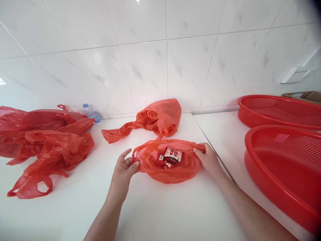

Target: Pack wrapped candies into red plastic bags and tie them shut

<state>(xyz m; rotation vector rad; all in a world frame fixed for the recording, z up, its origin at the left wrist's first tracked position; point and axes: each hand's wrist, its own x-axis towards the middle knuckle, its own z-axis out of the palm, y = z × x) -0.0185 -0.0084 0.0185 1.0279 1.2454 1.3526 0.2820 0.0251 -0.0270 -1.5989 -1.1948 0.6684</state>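
Observation:
A red plastic bag (pixel 170 176) lies spread on the white table in front of me, its mouth facing up. Inside it sit several small wrapped packets (pixel 173 154), red and white with printed marks; their exact kind is too small to tell. My left hand (pixel 124 166) pinches the bag's left rim between thumb and fingers. On the opposite side, my right hand (pixel 204 156) grips the right rim, thumb on top. Just behind the open bag rests another red plastic bag (pixel 168 113), bulging and twisted into a tail at its left.
Crumpled red plastic bags (pixel 52 140) are heaped on the left, with a clear water bottle (pixel 91 113) behind them. Two red perforated baskets (pixel 258 164) stand on the right. A tiled wall (pixel 150 73) with a socket (pixel 296 74) closes off the back.

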